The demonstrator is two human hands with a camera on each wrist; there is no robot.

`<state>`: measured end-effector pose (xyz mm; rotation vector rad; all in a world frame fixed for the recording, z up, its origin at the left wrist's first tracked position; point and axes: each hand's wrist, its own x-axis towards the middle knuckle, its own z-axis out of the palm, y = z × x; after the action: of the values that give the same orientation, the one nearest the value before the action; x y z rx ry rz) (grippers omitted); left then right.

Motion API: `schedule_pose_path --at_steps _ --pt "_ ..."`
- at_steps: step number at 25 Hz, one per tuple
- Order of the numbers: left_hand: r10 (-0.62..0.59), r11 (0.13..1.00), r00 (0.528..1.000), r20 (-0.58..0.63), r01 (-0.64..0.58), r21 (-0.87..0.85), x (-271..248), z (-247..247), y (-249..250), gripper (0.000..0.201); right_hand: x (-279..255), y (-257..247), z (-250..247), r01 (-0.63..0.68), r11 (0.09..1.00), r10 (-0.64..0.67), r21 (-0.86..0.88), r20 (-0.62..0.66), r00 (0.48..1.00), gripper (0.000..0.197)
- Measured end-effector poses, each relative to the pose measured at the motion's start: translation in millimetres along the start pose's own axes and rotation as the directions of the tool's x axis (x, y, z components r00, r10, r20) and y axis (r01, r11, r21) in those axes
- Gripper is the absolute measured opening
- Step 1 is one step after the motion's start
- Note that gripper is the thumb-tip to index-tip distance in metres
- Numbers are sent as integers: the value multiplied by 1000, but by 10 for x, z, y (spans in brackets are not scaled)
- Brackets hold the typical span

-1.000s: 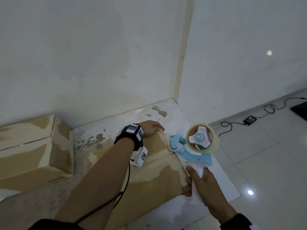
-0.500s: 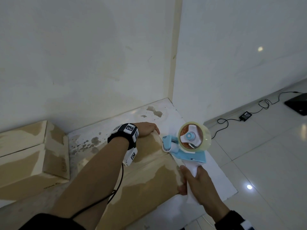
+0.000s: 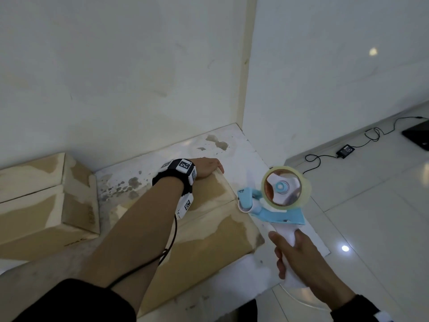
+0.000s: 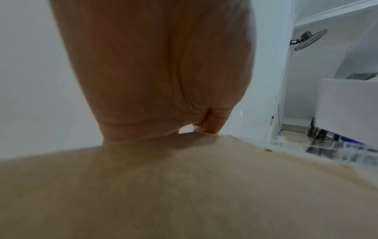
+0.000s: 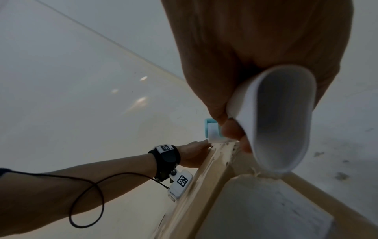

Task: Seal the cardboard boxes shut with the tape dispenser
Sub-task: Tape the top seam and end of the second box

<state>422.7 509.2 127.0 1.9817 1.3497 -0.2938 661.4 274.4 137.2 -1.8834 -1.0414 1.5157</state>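
A flat cardboard box [image 3: 204, 240] lies on a white ledge, its two top flaps meeting in a seam. My left hand [image 3: 207, 168] holds the box's far edge, fingers bent down over it; the left wrist view shows the palm [image 4: 155, 64] on the cardboard [image 4: 184, 194]. My right hand [image 3: 299, 256] grips the white handle of a blue tape dispenser [image 3: 274, 212] carrying a clear tape roll [image 3: 285, 189]. The dispenser's nose sits at the right end of the seam. In the right wrist view, the handle [image 5: 282, 116] fills my fist [image 5: 255, 48].
A second cardboard box [image 3: 41, 201] stands at the left against the wall. The stained white ledge [image 3: 234, 145] ends in a wall corner behind. Right of it lies tiled floor with a power adapter [image 3: 346, 149] and its cable.
My head view has shifted a little. Both hands and the dispenser keep about the same places on the box.
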Motion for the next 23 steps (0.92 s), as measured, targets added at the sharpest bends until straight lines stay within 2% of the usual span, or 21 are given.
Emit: schedule_pose_path --at_steps 6,9,11,13,15,16,18,20,21,23 --pt "-12 1000 999 -33 12 19 10 24 10 45 -365 280 -325 -150 986 144 67 84 986 35" --pt "-18 1000 998 -62 19 19 18 55 -1 44 -491 435 -373 -212 977 211 32 38 977 39" --pt "-40 999 996 -74 42 34 19 70 15 44 -508 508 -374 -197 980 197 2 18 980 39" --pt "-86 994 993 -77 91 62 14 64 69 41 -517 501 -381 -141 987 146 -74 63 987 42" --pt "-108 970 984 -141 135 200 -61 40 205 33 -504 528 -406 -65 993 74 -94 93 993 45" --pt "-72 950 980 -186 125 287 -127 55 295 28 -502 538 -409 -33 995 42 -99 90 995 45" --pt "137 925 975 -177 -62 374 -299 194 507 22 -514 551 -415 16 992 -7 -127 75 997 43" --pt "301 875 953 -44 -257 410 -509 420 695 20 -489 587 -398 27 989 -17 -148 67 998 42" --pt "330 849 944 9 -300 435 -584 527 732 21 -485 590 -406 19 987 -8 -157 70 998 43" --pt "332 835 943 13 -300 461 -654 628 726 23 -471 592 -382 13 986 -3 -164 62 998 46"
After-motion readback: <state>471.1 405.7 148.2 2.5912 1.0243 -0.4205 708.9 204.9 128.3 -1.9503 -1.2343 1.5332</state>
